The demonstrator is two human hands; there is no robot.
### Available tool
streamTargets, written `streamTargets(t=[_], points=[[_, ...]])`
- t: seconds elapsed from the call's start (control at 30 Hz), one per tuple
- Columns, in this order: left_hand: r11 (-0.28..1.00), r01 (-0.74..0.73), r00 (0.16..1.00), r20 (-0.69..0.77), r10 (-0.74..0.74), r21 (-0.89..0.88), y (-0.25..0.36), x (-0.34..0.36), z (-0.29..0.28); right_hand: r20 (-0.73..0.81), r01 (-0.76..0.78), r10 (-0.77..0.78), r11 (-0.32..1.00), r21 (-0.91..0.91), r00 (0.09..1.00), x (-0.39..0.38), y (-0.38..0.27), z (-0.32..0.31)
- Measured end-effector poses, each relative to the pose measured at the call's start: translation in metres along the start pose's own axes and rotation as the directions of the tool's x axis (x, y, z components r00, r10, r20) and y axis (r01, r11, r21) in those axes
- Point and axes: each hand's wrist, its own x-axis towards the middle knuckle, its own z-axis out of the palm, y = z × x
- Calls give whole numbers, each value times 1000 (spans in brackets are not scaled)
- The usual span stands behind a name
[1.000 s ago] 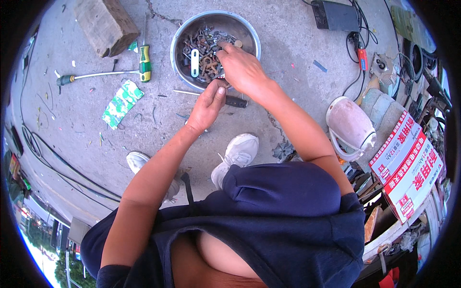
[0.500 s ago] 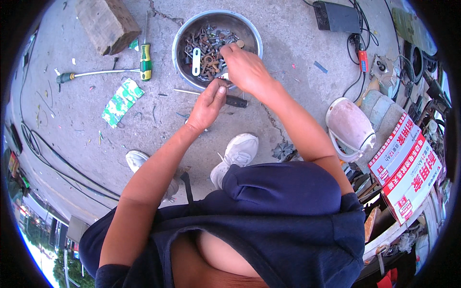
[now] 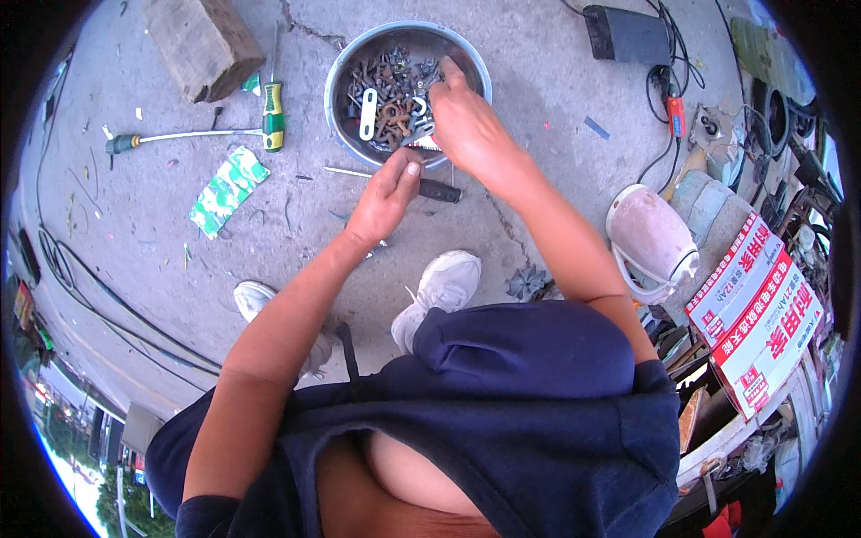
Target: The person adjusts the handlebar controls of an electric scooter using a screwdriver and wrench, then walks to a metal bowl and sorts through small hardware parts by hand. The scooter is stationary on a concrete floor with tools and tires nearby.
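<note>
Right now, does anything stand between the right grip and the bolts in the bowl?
Nothing visible does: the right grip is over the right side of the bowl, beside the exposed bolts. The left grip is by the near rim, not between them.

So there's a steel bowl (image 3: 399, 34) on the concrete, loaded with rusty and shiny bolts and screws (image 3: 386, 87) plus a white slotted plate (image 3: 368, 114). The right hand (image 3: 466, 117) is in over its right side, fingertips near the hardware. The left hand (image 3: 387, 193) sits at the near rim, thumb and fingers bunched (can't make out what's pinched there, if anything). A black-handled screwdriver (image 3: 439, 191) lies just below the bowl, partly behind that hand. Off left: a green-and-yellow screwdriver (image 3: 273, 117), a wooden block (image 3: 202, 49) and a green-and-white patterned scrap (image 3: 230, 192).
</note>
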Motion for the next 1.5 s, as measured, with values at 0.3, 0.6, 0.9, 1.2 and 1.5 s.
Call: streamTargets(t=[0.3,0.6,0.9,1.2,1.5], points=[[1000,3,1000,-8,-3,5,4,0,3,37,181,-185,979,95,982,-1,0,0],[999,0,1000,-10,0,-32,6,0,3,94,-6,-7,991,132,996,-10,-5,-5],[904,242,970,70,-232,-351,17,-2,1,-72,71,-52,951,302,996,-20,-8,-16],[582,306,952,241,-188,-754,32,-6,0,290,-212,-10,660,721,957,-36,-6,-25],[446,391,902,239,-359,-805,62,-3,-4,229,-248,99,285,926,969,-30,-1,-20]])
